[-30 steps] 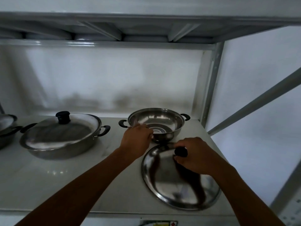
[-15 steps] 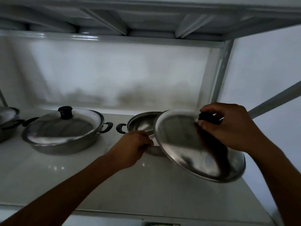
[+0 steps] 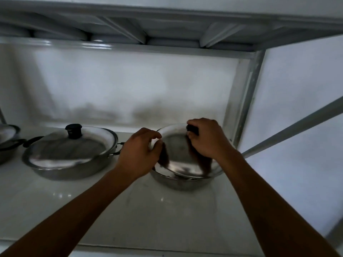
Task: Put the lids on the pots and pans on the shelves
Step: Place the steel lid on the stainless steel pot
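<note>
A steel pot (image 3: pixel 182 182) stands at the right end of the white shelf (image 3: pixel 111 210). A round steel lid (image 3: pixel 178 156) lies over its mouth, slightly tilted, with its front edge on the pot's rim. My right hand (image 3: pixel 207 140) is closed on the lid's black knob (image 3: pixel 192 129). My left hand (image 3: pixel 139 153) grips the pot's left rim and touches the lid's left edge; the pot's left handle is hidden under it.
A wide steel pan (image 3: pixel 66 164) with its lid and black knob (image 3: pixel 73 130) on stands to the left. Another covered pot (image 3: pixel 7 140) shows at the far left edge. The upper shelf (image 3: pixel 167 25) hangs close overhead, and a metal upright (image 3: pixel 245 101) flanks the right side.
The right hand lifted the lid off the shelf in front of the pot, swung it up and back, and lowered it onto the pot. The left hand stayed at the pot's left rim.
</note>
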